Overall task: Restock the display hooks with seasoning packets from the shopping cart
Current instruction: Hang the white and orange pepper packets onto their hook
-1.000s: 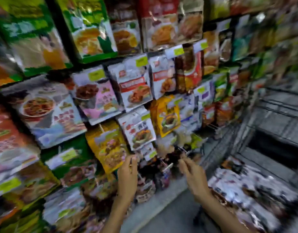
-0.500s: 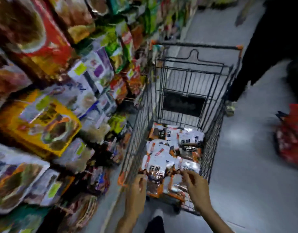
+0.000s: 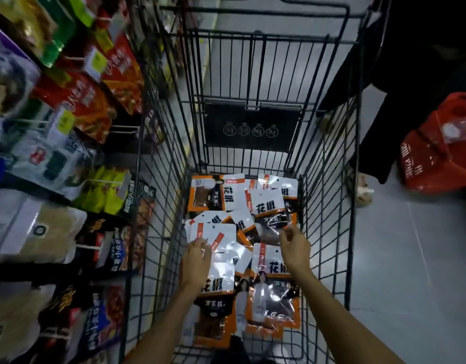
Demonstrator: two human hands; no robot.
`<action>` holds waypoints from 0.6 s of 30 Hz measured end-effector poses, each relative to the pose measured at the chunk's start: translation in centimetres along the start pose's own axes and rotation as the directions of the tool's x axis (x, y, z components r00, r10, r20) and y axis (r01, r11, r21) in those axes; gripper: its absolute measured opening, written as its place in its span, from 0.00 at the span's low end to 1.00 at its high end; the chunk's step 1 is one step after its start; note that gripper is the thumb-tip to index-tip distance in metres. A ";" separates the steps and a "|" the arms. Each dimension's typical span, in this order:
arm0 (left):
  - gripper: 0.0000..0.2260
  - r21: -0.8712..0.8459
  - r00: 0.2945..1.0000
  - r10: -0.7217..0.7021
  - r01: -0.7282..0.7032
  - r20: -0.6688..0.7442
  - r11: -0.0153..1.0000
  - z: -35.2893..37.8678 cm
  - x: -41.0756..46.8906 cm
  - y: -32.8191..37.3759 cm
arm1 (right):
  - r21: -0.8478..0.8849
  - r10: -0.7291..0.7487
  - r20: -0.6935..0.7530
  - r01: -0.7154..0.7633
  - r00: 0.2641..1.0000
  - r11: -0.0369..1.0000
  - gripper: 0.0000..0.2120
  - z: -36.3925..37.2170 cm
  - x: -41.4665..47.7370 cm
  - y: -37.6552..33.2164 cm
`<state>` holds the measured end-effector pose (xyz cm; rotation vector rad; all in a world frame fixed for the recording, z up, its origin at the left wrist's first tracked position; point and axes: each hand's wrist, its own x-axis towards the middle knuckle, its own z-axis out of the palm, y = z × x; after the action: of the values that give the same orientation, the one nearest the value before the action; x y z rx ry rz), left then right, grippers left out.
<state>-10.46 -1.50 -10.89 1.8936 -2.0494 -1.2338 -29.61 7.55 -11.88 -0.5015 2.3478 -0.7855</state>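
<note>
A black wire shopping cart [image 3: 329, 179] fills the middle of the view. In its bottom lie several white-and-orange seasoning packets [image 3: 266, 206], overlapping in a loose heap. My left hand [image 3: 196, 261] is down inside the cart on the left, its bent fingers gripping the edge of a white packet [image 3: 221, 240]. My right hand [image 3: 296, 249] is inside on the right, thumb and forefinger pinching the corner of a glossy packet [image 3: 272, 223]. Display hooks [image 3: 106, 181] with hanging packets line the shelf to the left of the cart.
The shelf's packets [image 3: 90, 106] hang close against the cart's left wall. A red shopping basket [image 3: 436, 158] sits on the grey floor at right. A person in dark clothes [image 3: 410, 61] stands by the cart's far right corner, one sandalled foot [image 3: 363, 191] near it.
My view swung from the display hooks to the cart. Both hands left the shelf, came down into the cart and took hold of packets.
</note>
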 end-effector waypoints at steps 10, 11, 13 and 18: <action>0.25 0.123 0.973 -0.210 0.197 0.094 0.973 4.4 7.8 -4.4 | -0.128 0.156 0.014 -0.153 0.988 0.980 0.25 5.4 8.9 3.8; 0.30 0.121 0.970 -0.225 0.213 0.094 0.969 4.5 8.1 -4.4 | -0.160 0.156 0.001 -0.153 0.988 0.975 0.26 5.6 9.1 3.9; 0.35 0.080 0.965 -0.249 0.242 0.078 0.967 4.5 8.6 -4.3 | -0.188 0.153 -0.027 -0.155 0.988 0.970 0.27 6.0 9.6 4.0; 0.38 0.095 0.971 -0.238 0.236 0.017 0.967 5.3 10.7 -4.6 | -0.184 0.161 -0.022 -0.162 0.987 0.969 0.27 6.6 10.8 4.6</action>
<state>-12.18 -7.75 -21.93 2.2314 -1.9710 -1.2388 -34.13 2.70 -23.63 -0.3781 2.4446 -0.4969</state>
